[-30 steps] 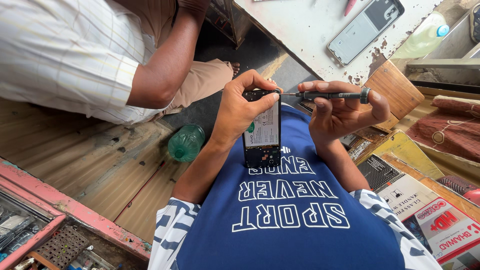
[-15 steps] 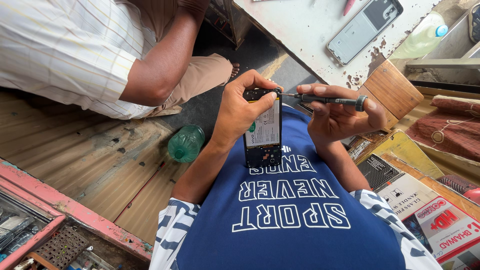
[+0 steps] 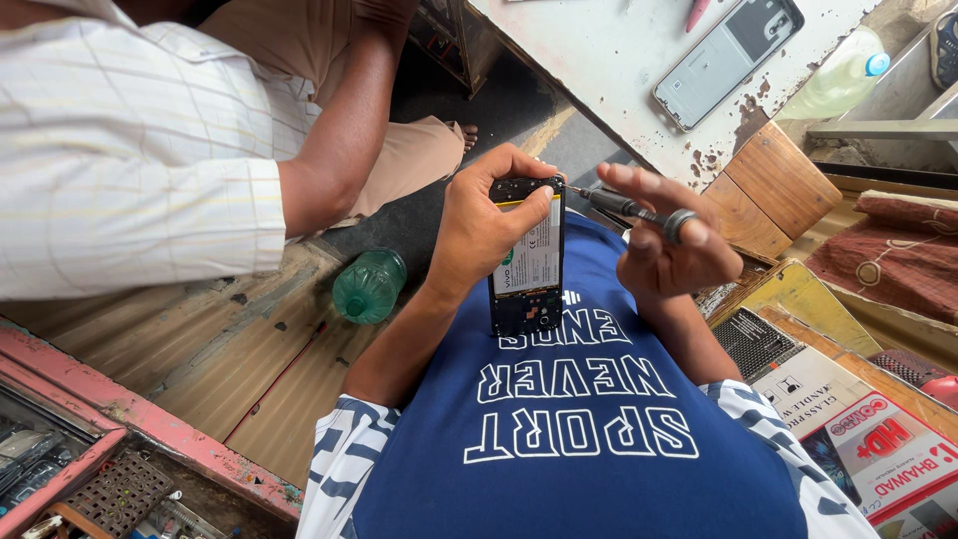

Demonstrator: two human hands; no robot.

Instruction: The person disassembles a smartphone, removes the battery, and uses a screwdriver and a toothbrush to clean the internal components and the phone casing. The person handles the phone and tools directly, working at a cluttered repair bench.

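Your left hand (image 3: 489, 225) grips the opened phone (image 3: 527, 262) (back cover off), while your right hand (image 3: 671, 245) holds a screwdriver (image 3: 631, 210) against its far corner.

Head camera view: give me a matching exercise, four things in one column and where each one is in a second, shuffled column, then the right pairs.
1. opened phone
2. screwdriver
3. green bottle
4. phone back cover

A. on the white table
B. in the right hand
C. lying on the wooden floor
D. in the left hand

Pairs: 1-D, 2-B, 3-C, 4-A
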